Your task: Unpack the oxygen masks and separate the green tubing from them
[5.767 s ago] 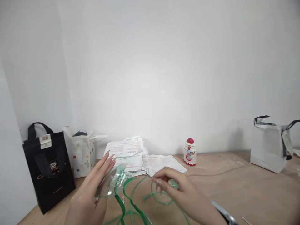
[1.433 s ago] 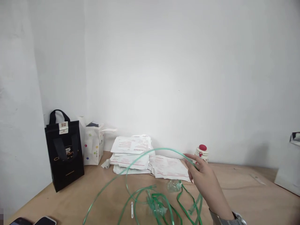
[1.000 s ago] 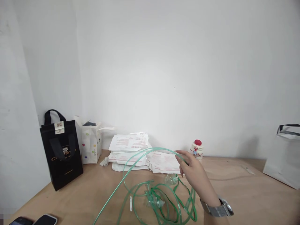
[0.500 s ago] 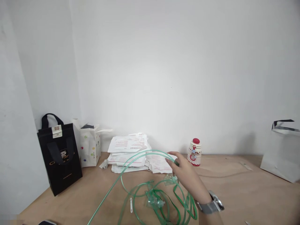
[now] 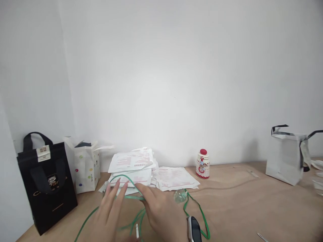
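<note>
A tangle of thin green tubing (image 5: 196, 210) lies on the wooden table (image 5: 252, 208), with a small clear plastic piece (image 5: 180, 196) on it. My right hand (image 5: 161, 210), with a watch (image 5: 193, 230) on the wrist, is closed on a loop of the tubing near the stack of white packets (image 5: 131, 163). My left hand (image 5: 111, 206) is raised just left of it, fingers stretched and apart, fingertips at the loop, holding nothing that I can see.
A black gift bag (image 5: 46, 183) and a white dotted bag (image 5: 84, 166) stand at the left by the wall. More white packets (image 5: 174, 178) and a small red-capped bottle (image 5: 202, 164) sit at the back. A white bag with black handles (image 5: 285, 158) stands at the right.
My right hand has carried the tubing loop down and to the left. My left hand has come into view beside it. The camera has swung a little to the right.
</note>
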### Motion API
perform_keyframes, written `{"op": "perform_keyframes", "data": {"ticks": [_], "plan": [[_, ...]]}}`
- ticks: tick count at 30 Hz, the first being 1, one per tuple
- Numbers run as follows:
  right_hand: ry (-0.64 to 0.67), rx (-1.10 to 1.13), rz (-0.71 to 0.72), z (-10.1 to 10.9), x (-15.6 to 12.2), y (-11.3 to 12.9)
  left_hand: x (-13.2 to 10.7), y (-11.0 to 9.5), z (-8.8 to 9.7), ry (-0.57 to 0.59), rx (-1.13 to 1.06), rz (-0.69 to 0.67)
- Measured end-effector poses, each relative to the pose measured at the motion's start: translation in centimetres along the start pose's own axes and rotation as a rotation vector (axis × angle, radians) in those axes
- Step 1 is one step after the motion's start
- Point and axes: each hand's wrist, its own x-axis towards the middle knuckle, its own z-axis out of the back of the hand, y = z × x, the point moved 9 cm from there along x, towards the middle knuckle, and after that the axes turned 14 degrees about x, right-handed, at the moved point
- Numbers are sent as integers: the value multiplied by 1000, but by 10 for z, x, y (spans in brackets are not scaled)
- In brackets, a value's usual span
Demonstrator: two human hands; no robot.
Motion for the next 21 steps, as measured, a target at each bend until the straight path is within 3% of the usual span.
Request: {"op": "perform_keyframes", "data": {"ticks": [2,4,8,11,14,17,21], "plan": [[-12,59,18,5,-2,7,12,-10,-19,70,142,-100],[-16,108,32,12,-4,10,20,-16,-25,80,171,-140],[-21,65,-44,23,-2,-7,24,-6,-27,333,109,73],[-73,34,-131,31,4,-41,25,7,-4,298,87,266],[-212,-16,-186,45,6,-77,25,21,12,229,67,414],[-286,43,-238,58,2,-99,26,26,12,223,8,462],[-249,317,-323,62,-2,-99,32,20,12,164,-125,416]]}}
